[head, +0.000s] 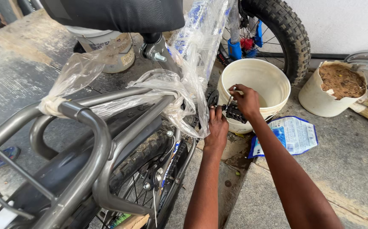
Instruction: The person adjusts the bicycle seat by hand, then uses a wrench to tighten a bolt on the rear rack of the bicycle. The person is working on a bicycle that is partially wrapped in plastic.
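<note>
The left hand [217, 124] curls closed around the inner end of a black bicycle pedal [234, 113], while the right hand [246, 101] closes over the pedal's outer end, its fingers pinching a thin metal tool [230, 101] that stands up from the pedal, right against the rim of an empty cream bucket [273, 78]. The pedal sits low beside the bicycle's plastic-wrapped frame [188, 63], with the grey rear carrier rack [86, 127] and rear wheel [150, 169] in the foreground and the knobbly front tyre [290, 34] beyond. Near the wall stand a soil-filled pot [336, 87] and a blue-and-white packet [290, 135] lying on the concrete floor [353, 169].
</note>
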